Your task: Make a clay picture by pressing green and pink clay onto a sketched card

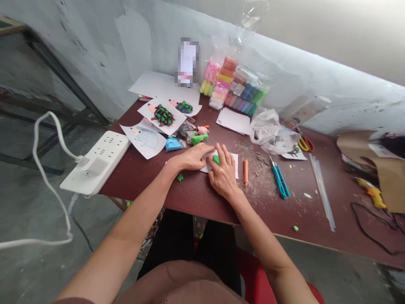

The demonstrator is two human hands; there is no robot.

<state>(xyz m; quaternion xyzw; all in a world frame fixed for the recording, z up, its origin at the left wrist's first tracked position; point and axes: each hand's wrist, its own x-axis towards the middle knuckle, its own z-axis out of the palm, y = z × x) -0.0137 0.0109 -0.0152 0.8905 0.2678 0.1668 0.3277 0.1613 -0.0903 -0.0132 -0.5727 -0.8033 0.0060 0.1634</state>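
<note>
L hand [193,157] & R hand [223,172] lay nearly tog. by green clay [215,159] on paper [234,159], grip unclear, clay prob. unfinished, 2 pinecone hedgehogs [163,116] [184,107] apparently done.

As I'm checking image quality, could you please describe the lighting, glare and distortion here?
Head view: soft, uneven light, the floor dimmer than the upper wall; pale highlights on the crumpled plastic bag; wide-angle stretch makes the left forearm and right forearm loom large; blocky pixelation hides the upright object against the wall.
</note>
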